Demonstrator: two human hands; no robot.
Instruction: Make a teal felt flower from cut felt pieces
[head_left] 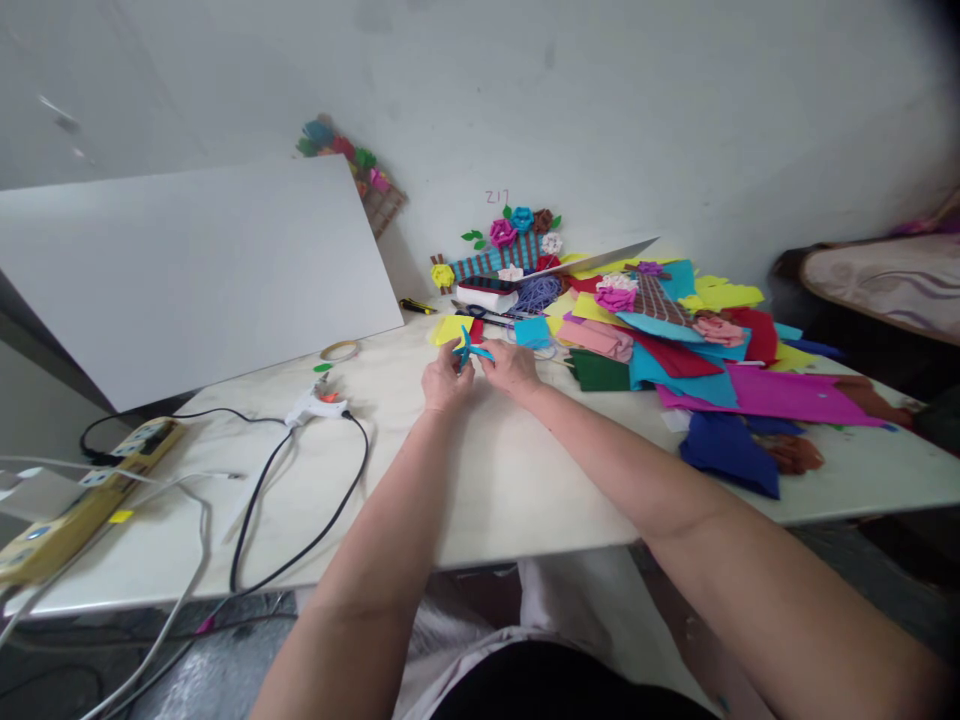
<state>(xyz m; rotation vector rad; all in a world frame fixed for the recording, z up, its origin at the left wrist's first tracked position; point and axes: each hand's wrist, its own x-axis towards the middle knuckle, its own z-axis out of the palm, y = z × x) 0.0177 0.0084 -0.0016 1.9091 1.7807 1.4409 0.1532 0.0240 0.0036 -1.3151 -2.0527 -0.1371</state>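
Between my two hands, over the middle of the table, is a blue piece of folded paper [465, 350] with several narrow arms sticking out. My left hand [448, 380] pinches it from the left and below. From the right, my right hand [510, 366] has its fingers closed on one of the blue arms. Just behind my hands lie a yellow paper square [453, 329] and a light blue paper square [532, 333]. Part of a red piece shows beside the yellow one. My fingertips partly cover the folded paper.
At left lie a white glue gun [319, 403] with a black cord, a tape roll [340, 350] and a yellow power strip [82, 500]. A white board [210, 280] leans at the back left. Colourful paper sheets [780, 392] pile up at right, and a box cutter [417, 306] lies near the wall.
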